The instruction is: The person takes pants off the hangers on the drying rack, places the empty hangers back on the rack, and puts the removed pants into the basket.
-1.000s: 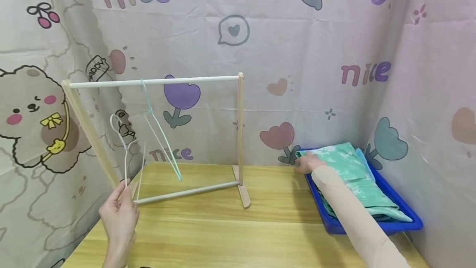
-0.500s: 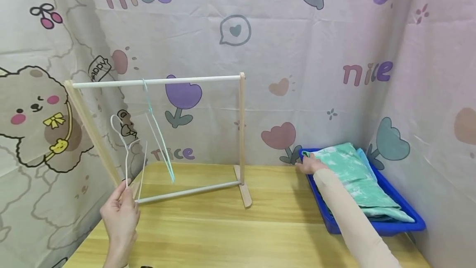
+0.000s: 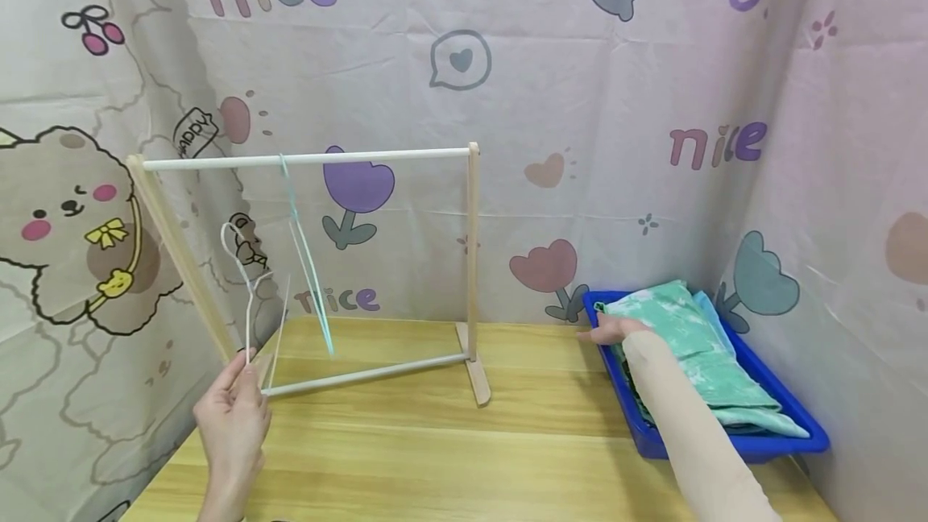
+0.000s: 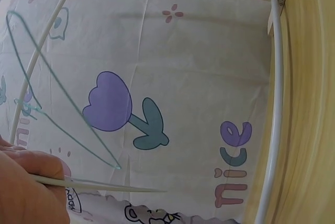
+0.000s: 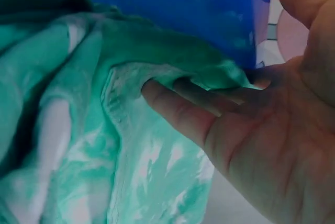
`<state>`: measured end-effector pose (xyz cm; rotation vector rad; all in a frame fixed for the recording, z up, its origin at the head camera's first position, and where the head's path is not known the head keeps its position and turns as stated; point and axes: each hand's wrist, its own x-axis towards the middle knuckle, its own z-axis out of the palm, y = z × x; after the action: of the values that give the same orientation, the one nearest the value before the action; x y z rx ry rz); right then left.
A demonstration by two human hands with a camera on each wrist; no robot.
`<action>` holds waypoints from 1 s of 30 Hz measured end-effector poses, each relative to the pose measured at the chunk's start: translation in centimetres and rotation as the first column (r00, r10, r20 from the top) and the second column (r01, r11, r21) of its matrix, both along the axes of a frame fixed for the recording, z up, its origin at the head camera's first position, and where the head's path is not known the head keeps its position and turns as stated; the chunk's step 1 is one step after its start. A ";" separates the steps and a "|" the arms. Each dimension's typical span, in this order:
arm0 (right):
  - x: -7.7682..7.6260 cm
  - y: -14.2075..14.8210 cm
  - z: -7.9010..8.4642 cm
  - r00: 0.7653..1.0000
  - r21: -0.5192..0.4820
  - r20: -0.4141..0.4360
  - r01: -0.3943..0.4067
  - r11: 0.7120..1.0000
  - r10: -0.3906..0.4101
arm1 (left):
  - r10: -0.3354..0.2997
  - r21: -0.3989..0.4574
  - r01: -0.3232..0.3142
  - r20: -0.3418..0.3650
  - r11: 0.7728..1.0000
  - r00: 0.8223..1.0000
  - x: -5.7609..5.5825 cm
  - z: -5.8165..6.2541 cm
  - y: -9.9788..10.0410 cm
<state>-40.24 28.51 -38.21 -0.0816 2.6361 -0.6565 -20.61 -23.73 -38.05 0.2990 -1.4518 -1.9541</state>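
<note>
My left hand (image 3: 234, 425) pinches a white clothes hanger (image 3: 248, 321) by its lower part, hook upward, in front of the rack's left end. In the left wrist view this hanger (image 4: 104, 186) sticks out from the fingers. A light teal hanger (image 3: 293, 213) hangs from the rack's top bar. At the far right my right hand (image 3: 616, 330) reaches to the left edge of folded green-and-white tie-dye cloth (image 3: 685, 325) in a blue basket (image 3: 652, 445). The right wrist view shows extended fingers (image 5: 180, 111), tips tucked at the cloth's stitched edge, thumb held apart.
The wooden rack (image 3: 474, 256) stands on the left half of the wood-grain table (image 3: 435, 457), with a low white bar (image 3: 362, 377) near the tabletop. A light blue cloth (image 3: 714, 321) lies behind the green one. Printed curtains (image 3: 493, 119) enclose the back and sides.
My right hand has shifted slightly right, further over the cloth's edge. The teal hanger has swung on the bar and appears narrower. My left hand keeps its grip on the white hanger.
</note>
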 end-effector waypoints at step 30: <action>0.4 -11.6 0.9 0.895 0.059 -0.408 -0.171 0.983 0.181 | 0.211 -0.355 -0.210 -0.037 0.911 0.977 0.6 1.8 0.1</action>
<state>-39.82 16.92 -37.28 -0.4999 2.9881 -0.6005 -20.04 -23.63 -36.22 0.2785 -1.6669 -1.4851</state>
